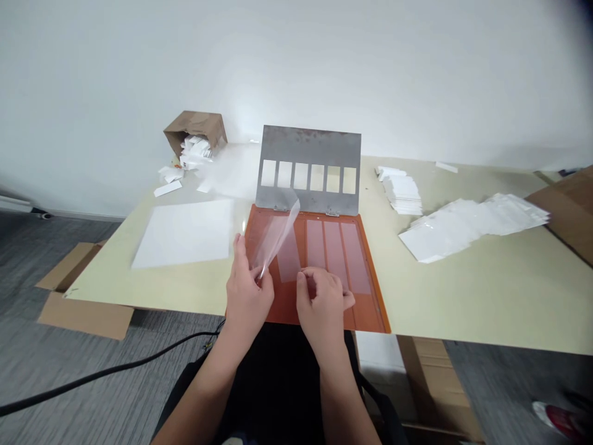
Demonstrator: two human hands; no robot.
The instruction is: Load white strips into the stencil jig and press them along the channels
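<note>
Between its thumb and fingers, my left hand (248,287) pinches a clear plastic film (283,228) that curls upward over the left part of an orange-brown tray (296,303). My right hand (323,300) hovers above the tray's front half, thumb and index finger pressed together; what they hold, if anything, is too small to make out. Under the film and beside my right hand lie several pale translucent strips (336,247) in the tray. A grey metal lid (310,145) with a row of rectangular windows stands raised, hinged to the tray's back edge.
A stack of white sheets (185,232) lies left of the tray. Behind it, a cardboard box (197,120) spills white scraps. To the right are a stack of white cards (402,191), overlapping white packets (456,225) and another cardboard box (569,204).
</note>
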